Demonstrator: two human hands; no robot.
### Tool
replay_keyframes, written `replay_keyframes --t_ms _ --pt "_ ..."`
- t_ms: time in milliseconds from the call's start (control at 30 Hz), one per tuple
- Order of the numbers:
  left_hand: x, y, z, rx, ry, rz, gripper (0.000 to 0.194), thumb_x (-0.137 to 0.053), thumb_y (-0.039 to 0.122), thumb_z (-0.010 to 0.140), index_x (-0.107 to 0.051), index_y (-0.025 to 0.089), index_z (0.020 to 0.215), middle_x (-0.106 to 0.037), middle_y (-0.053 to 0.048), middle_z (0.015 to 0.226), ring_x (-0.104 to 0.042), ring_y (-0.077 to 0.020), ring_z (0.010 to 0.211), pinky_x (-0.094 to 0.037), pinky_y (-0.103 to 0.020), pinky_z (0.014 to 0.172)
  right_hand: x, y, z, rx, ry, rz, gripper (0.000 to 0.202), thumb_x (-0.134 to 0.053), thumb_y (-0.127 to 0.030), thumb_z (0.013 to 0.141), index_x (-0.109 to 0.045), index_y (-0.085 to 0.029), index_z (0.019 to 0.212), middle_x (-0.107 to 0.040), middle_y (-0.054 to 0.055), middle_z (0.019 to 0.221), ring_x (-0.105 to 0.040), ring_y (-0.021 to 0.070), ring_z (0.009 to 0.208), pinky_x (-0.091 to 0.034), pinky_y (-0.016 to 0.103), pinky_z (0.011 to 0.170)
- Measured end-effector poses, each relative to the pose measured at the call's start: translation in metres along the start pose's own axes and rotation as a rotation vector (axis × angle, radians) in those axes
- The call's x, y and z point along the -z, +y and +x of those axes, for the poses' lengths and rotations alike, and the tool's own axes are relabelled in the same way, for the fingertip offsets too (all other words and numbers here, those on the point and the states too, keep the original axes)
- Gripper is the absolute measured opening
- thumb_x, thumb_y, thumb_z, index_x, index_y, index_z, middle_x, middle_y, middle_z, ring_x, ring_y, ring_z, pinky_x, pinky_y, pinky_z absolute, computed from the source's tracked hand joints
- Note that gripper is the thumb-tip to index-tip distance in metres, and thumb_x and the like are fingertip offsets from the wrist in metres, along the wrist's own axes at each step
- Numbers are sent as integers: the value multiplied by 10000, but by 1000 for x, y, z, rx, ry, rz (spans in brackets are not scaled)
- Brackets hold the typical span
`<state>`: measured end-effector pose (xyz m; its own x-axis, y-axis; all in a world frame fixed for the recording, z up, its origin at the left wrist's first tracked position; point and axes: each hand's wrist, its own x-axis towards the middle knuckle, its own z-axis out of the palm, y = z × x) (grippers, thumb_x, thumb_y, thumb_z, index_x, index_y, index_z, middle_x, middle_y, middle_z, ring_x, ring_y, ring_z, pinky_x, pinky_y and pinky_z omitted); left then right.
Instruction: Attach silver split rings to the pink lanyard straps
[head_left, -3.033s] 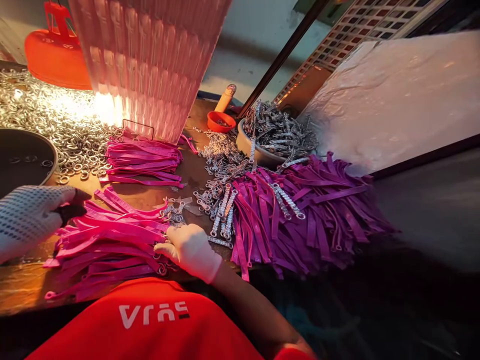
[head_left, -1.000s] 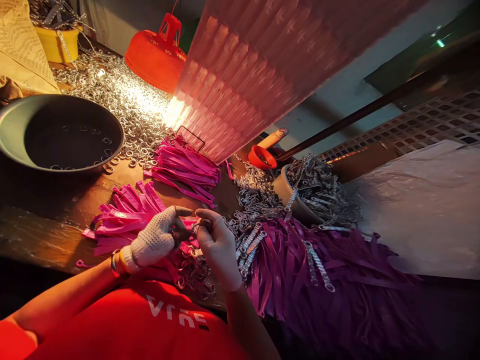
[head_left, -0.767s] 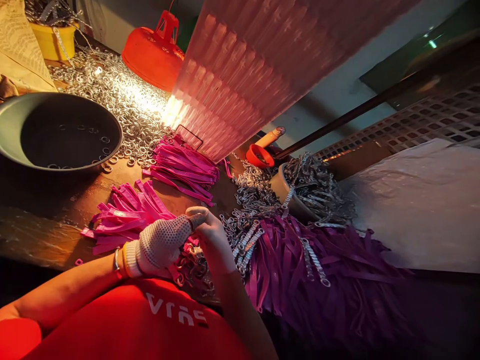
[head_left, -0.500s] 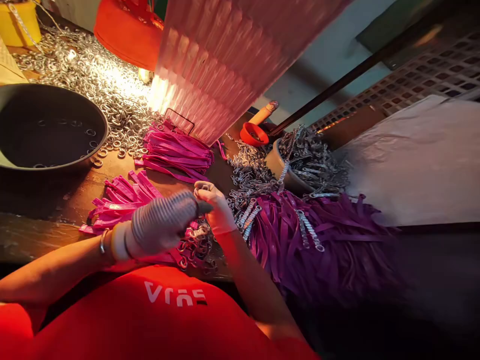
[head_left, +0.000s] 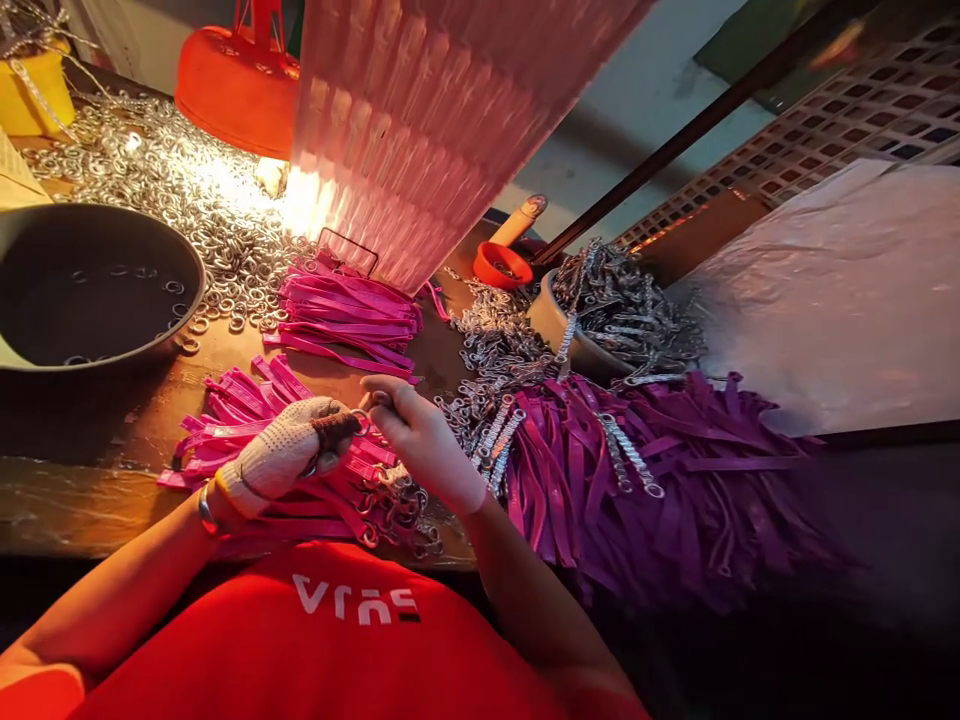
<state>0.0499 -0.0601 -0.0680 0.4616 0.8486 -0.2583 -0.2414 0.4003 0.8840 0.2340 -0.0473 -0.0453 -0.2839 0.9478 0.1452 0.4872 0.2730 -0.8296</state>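
My left hand [head_left: 289,448], in a knitted glove with a brown covering on a finger, is closed over the near pink straps. At its fingertips is a small metal ring [head_left: 362,421], close to the fingers of my right hand [head_left: 424,435]. That hand, in a thin pale covering, is bent in a pinch with a dark ring-like bit of metal between thumb and fingers. Under and beside both hands lies a pile of pink straps [head_left: 232,410], with several metal rings [head_left: 401,490] at its right end. Exactly how the held pieces join is hidden by fingers.
Loose rings [head_left: 240,250] heap beneath a red lamp [head_left: 236,90]. A dark basin [head_left: 97,350] stands left; another pink bundle [head_left: 349,315] lies ahead. On the right are a tub [head_left: 559,325] heaped with metal pieces, purple straps [head_left: 585,470] and a red cup [head_left: 502,268].
My left hand has moved left and turned, away from its blurred position over the right hand. My right hand has shifted slightly left and down. The view has tilted a little.
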Motion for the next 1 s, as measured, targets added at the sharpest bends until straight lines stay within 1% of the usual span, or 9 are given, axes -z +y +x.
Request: replay_keyframes --t_ms 67,167,367,567,667,767,833,900,1000 --pt "0 0 -1 3 55 -51 367 -691 486 839 -567 159 726 -507 21 573 -384 -49 414 -253 -167 382 0 8 -2 -53 54 29 328 -491 -319 934 -641 -187 1195 -704 49 1029 -633 159 892 -509 289 809" --pt "-2 -4 -3 21 127 -76 342 -693 478 843 -567 167 776 -528 20 605 -374 -43 412 -251 -164 384 1 15 -8 -72 33 31 288 -505 -329 941 -680 -195 1126 -715 42 1009 -640 168 900 -507 296 824" --pt "-15 -6 -4 -30 157 -19 290 -663 429 867 -531 179 804 -548 28 618 -414 -56 422 -306 -166 391 -3 7 -20 47 -34 -62 317 -486 -311 980 -603 -199 1251 -689 69 1169 -623 181 1062 -460 307 950" --pt "-13 -13 -1 15 61 145 311 -632 464 890 -503 190 820 -494 56 557 -390 -60 404 -266 -166 374 -10 6 -21 89 -15 -321 199 -472 -216 954 -670 -197 943 -719 33 849 -635 158 778 -435 250 726" --pt "-14 -13 4 98 44 64 341 -643 462 873 -474 188 763 -441 67 545 -351 -51 405 -272 -157 378 -11 9 -24 142 12 -511 227 -500 -208 889 -637 -185 710 -659 27 647 -571 146 599 -356 259 600" --pt "-22 -5 10 148 42 -77 366 -702 426 819 -457 176 715 -399 71 558 -318 -31 420 -277 -137 391 -16 9 -30 166 106 -585 249 -477 -268 897 -655 -160 760 -657 59 647 -561 159 577 -344 272 583" --pt "-28 5 18 160 48 -101 336 -728 386 791 -485 166 717 -404 65 569 -320 -26 429 -272 -126 394 -18 10 -34 94 149 -440 283 -454 -310 938 -672 -138 992 -685 60 712 -596 168 627 -381 261 604" --pt "-29 16 33 198 14 -82 302 -704 384 799 -510 165 725 -390 65 553 -301 -31 413 -244 -131 372 -16 15 -36 -32 186 -165 301 -459 -327 965 -630 -167 1154 -708 33 790 -626 158 695 -425 239 644" --pt "-22 29 76 188 -32 85 236 -651 374 825 -564 163 767 -405 58 547 -281 -40 391 -211 -149 351 -7 33 -34 -182 358 156 280 -489 -374 976 -636 -204 1144 -719 21 936 -636 151 816 -471 237 745"
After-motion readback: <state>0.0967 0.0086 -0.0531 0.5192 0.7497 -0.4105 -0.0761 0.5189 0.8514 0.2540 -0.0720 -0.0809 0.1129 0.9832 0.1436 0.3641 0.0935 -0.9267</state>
